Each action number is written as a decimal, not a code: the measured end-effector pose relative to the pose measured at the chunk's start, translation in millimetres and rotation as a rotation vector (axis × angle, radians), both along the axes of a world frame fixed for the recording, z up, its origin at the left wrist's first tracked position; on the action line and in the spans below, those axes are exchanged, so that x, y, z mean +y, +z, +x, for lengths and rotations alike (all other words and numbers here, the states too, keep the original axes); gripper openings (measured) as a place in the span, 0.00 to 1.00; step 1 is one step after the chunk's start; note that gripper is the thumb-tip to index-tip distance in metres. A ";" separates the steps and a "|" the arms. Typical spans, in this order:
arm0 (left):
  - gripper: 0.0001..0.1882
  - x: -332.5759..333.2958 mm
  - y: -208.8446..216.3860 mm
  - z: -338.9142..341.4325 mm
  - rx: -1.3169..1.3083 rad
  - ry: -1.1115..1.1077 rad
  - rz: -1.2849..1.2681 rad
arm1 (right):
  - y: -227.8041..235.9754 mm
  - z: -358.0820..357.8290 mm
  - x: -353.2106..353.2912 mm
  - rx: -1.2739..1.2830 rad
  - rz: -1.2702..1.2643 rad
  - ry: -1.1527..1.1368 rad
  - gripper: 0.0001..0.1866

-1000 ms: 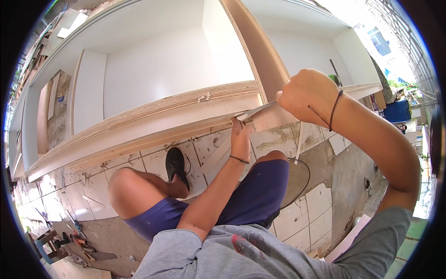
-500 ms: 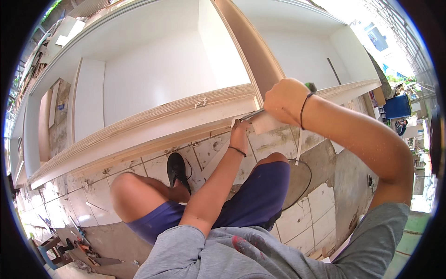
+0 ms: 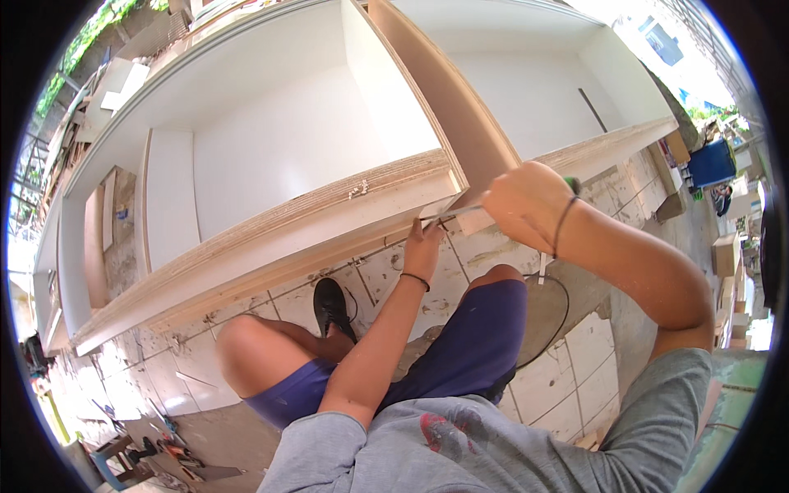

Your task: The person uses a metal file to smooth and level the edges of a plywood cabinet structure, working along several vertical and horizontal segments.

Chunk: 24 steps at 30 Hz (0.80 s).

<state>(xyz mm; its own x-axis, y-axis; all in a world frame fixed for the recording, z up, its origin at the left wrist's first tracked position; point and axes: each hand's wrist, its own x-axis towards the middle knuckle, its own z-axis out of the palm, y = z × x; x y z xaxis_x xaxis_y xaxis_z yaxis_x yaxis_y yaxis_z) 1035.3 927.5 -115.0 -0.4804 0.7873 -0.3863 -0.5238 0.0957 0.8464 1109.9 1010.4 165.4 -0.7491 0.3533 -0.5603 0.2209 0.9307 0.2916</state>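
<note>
Right hand (image 3: pixel 526 207) clenched round a tool (image 3: pixel 466 213), its thin metal shaft just off the cabinet's (image 3: pixel 329 218) front edge, near the cabinet's divider (image 3: pixel 436 78). Left hand (image 3: pixel 423 253) on the person's side of the cabinet, fingertips at the shaft's far end; can't tell if gripping. White bits (image 3: pixel 359 190) sit on the cabinet's front edge.

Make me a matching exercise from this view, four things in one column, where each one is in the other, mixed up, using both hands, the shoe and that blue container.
Things:
1. Right hand
2. Left hand
3. Black shoe
4. Blue container

Places:
A. On the tiled floor, in front of the person
B. Near the thin metal end of the green-ended tool
C. Toward the picture's right rim
D. Closed around the tool's handle

Pairs: 1-D, 2-B, 3-A, 4-C.
</note>
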 end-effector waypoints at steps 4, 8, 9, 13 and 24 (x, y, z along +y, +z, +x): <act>0.19 -14.1 94.6 -26.3 0.321 -0.523 -0.220 | -14.9 73.1 6.4 0.178 -0.109 -0.252 0.06; 0.17 -0.8 161.6 -30.0 0.803 -0.396 -0.190 | -40.5 147.9 -10.4 0.467 -0.286 -0.563 0.08; 0.17 10.1 158.4 -41.0 1.192 -0.370 0.014 | -49.3 160.1 -19.4 0.609 -0.321 -0.604 0.09; 0.19 47.2 122.7 -63.3 1.925 -0.548 0.406 | -87.6 201.7 -57.7 0.860 -0.526 -0.916 0.09; 0.07 72.2 108.0 -67.0 1.960 -0.675 0.549 | -127.5 246.9 -96.6 1.111 -0.896 -1.407 0.10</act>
